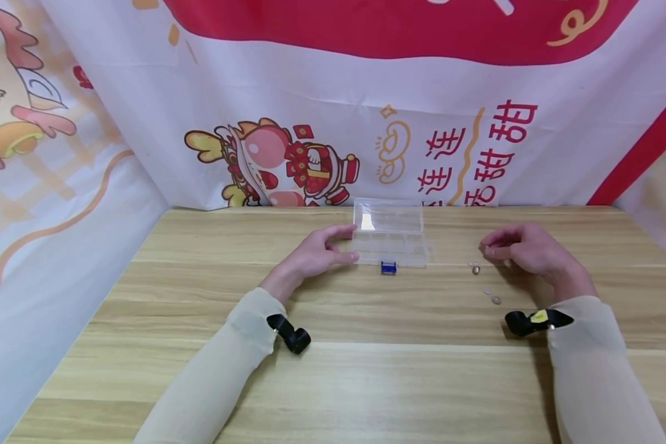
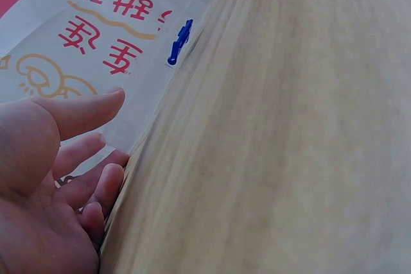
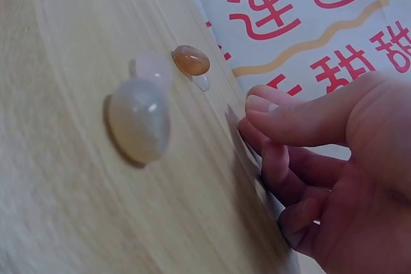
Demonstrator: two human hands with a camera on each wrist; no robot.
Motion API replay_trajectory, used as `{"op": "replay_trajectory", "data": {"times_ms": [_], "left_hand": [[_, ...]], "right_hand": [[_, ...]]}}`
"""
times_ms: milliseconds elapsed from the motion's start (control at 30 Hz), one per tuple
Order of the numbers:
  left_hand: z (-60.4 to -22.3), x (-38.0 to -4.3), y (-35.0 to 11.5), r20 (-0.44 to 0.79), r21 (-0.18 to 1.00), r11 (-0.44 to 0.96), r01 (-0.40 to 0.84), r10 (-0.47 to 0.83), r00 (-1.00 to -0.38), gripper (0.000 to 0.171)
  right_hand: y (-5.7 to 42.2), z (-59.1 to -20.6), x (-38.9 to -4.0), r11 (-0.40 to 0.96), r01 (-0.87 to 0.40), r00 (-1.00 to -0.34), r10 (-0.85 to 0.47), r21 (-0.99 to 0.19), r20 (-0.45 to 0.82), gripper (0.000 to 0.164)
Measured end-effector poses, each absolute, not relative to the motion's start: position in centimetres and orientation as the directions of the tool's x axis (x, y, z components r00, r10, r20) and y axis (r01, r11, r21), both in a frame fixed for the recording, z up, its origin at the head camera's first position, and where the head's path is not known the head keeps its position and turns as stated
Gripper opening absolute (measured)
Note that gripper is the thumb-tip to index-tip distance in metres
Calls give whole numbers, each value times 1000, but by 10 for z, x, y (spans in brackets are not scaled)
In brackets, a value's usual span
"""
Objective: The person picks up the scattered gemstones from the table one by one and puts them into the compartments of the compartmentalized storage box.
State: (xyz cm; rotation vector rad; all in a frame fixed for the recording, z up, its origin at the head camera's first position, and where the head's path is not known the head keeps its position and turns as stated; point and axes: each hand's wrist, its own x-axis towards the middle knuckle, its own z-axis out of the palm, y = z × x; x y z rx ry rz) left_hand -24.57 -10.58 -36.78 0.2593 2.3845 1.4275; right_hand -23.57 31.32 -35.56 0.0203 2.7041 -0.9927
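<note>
A clear plastic compartment box [image 1: 388, 246] stands at the back of the table, its lid [image 1: 405, 216] raised against the cloth. A blue latch [image 1: 388, 267] is on its front edge. My left hand [image 1: 319, 250] is at the box's left side, thumb and fingers spread apart along the edge. To the right, my right hand [image 1: 527, 250] is low over the table with thumb and index fingertips together; whether something small is between them is hidden. Beside it lie small polished stones: a brown one [image 3: 191, 61], a milky white one [image 3: 140, 120] and a pale pink one [image 3: 154, 68].
The wood-grain table [image 1: 388, 382] meets a hanging white and red printed cloth [image 1: 322, 80] close behind the box. Another cloth [image 1: 61, 203] hangs along the left side. A black wrist camera [image 1: 291, 333] sits on the left sleeve, another [image 1: 538, 320] on the right.
</note>
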Motion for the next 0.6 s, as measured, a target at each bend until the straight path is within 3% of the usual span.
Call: {"op": "replay_trajectory", "data": {"times_ms": [600], "left_hand": [[-369,-246,-106,-202,882,471,-24,330,-922,66]], "right_hand": [[294,-346,-237,701,84,-980,-69,-708,-184,46]]}}
